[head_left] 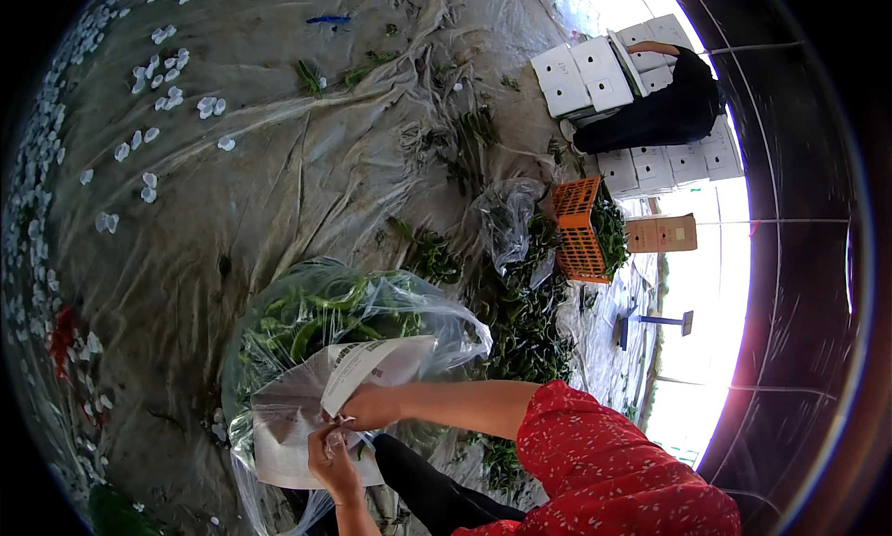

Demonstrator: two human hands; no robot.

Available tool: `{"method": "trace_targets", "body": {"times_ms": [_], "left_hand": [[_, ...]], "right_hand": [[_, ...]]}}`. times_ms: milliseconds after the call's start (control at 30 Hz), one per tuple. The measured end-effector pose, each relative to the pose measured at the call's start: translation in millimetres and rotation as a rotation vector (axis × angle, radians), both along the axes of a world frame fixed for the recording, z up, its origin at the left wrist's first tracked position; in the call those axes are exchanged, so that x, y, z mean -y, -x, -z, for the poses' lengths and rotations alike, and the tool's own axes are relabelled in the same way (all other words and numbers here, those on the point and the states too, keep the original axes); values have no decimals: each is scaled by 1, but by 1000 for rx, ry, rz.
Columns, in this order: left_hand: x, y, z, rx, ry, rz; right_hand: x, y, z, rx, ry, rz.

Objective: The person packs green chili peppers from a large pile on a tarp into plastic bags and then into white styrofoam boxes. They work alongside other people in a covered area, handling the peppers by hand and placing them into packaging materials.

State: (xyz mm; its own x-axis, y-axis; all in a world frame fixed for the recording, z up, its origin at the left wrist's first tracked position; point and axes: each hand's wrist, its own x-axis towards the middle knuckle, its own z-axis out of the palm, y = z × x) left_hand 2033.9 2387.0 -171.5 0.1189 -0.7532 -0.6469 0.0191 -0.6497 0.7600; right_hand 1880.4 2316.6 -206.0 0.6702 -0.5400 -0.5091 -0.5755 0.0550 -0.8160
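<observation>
A large clear plastic bag (437, 304) full of long green peppers (321, 327) sits on the ground before me. A whitish paper sheet (279, 434) with print on a folded-over flap lies against its near side. My right hand (370, 408) reaches in from the right and is closed by the flap, its fingers partly hidden behind the paper. Just below it, my left hand (333, 466) is closed in a pinch on gathered clear plastic at the sheet's edge. The two hands almost touch.
Loose green peppers (525, 346) are heaped right of the bag, beside an orange crate (578, 229) of peppers. Beyond, a person (664, 109) bends over stacked white boxes (587, 76). A blue scale (650, 320) stands at the right. Small white pieces (212, 107) litter the ground sheet.
</observation>
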Motion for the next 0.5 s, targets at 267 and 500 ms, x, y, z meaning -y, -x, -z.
{"method": "trace_targets", "body": {"times_ms": [267,500], "left_hand": [[13,7,6,380,344,267],[17,3,23,359,351,375]], "right_hand": [[7,10,-11,56,-62,90],[14,20,-3,63,-167,136]]}}
